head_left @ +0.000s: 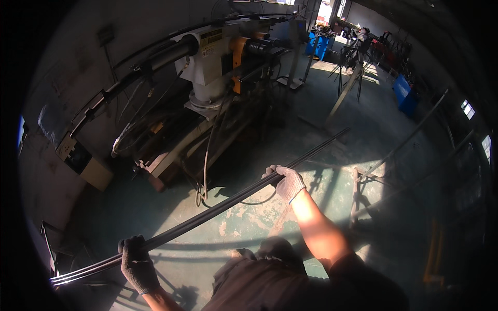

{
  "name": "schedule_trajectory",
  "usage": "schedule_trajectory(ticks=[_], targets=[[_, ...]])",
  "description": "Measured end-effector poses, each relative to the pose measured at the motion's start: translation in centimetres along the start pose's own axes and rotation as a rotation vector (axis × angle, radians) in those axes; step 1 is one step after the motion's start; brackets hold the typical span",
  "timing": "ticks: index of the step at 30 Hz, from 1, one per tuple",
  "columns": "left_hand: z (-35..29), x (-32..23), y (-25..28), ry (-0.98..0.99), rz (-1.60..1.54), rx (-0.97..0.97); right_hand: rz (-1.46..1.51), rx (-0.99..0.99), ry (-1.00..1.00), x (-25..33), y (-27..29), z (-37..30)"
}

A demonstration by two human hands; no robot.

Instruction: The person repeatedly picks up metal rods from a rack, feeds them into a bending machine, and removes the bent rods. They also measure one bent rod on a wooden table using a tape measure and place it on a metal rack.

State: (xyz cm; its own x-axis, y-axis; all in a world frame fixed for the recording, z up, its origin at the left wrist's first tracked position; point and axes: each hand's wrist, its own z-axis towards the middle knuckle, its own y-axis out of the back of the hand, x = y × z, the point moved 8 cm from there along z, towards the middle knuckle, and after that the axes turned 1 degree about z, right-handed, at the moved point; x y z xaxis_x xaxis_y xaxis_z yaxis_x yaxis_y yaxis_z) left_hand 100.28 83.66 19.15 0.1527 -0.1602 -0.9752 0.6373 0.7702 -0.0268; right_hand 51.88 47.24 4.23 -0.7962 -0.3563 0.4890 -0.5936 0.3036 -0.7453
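Observation:
A bundle of long, thin dark metal rods [213, 211] runs slantwise in front of me, from the lower left up to the right. Near its left end my left hand [139, 265], in a knitted work glove, is wrapped round the bundle. My right hand [289, 184], in a pale glove, grips it further along, past the middle. Both hands are closed. The rods' left ends shine in sunlight, and their right ends reach out over the floor. Whether they are solid bars or tubes I cannot tell.
A large grey and orange machine [210, 65] with a long dark arm stands ahead on the left, a hose [207, 160] hanging to the floor. A beige box [85, 163] is at far left. On the right stands a metal frame [357, 194]; farther back are blue cabinets [405, 96].

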Motion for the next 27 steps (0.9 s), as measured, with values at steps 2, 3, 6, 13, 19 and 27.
schedule_trajectory(ticks=[2,3,6,13,19,27], targets=[[2.9,-1.2,-5.6,-0.191,0.52,0.119,0.0,0.011,-0.025,2.4,-2.2,4.7],[4.2,-1.4,-8.2,-0.278,0.727,0.179,-0.022,-0.036,-0.027,3.6,-2.6,7.2],[7.9,1.4,-13.4,-0.176,0.387,0.137,-0.013,-0.022,-0.074,6.5,-4.9,15.4],[16.2,10.6,-26.2,0.302,-0.608,-0.116,-0.033,0.037,-0.067,14.5,-10.9,33.7],[20.2,10.4,-36.7,0.264,-0.369,-0.145,-0.067,-0.028,-0.088,21.2,-17.1,47.7],[28.9,7.6,-51.3,-0.202,0.67,-0.017,-0.126,0.169,-0.091,27.1,-25.4,63.5]])
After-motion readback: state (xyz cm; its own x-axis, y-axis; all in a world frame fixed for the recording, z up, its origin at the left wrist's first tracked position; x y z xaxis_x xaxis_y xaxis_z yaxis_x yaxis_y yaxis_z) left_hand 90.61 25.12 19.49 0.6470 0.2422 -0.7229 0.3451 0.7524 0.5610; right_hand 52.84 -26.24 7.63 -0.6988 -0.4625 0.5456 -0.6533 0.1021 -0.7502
